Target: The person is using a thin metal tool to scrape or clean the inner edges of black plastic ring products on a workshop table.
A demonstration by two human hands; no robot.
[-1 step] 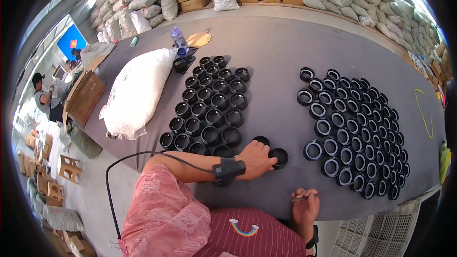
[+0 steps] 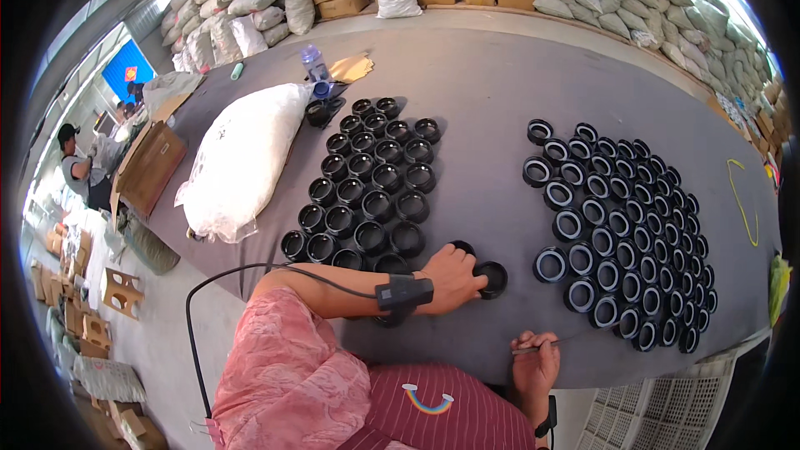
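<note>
- Black round caps are lying in two groups on the grey table (image 2: 492, 92), and the left hand (image 2: 454, 277) is resting on the table between them, fingers curled loosely beside a single black cap (image 2: 493, 278) that it is touching at its rim.
- Compared with the earlier view, nothing is showing any real shift: the hand and the single cap are sitting in the same spot, so the work is reading as paused at this cap, in my judgement.
- Left cluster (image 2: 371, 187) is standing in neat rows just beyond the wrist; the right cluster (image 2: 621, 225), its pieces showing pale inner rings, is lying well apart.
- Right hand (image 2: 533, 367) is closing around a thin metal tool (image 2: 554, 342) at the table's near edge.
- White sack (image 2: 242, 158) is lying left of the rows, with a plastic bottle (image 2: 314, 62) beyond.
</note>
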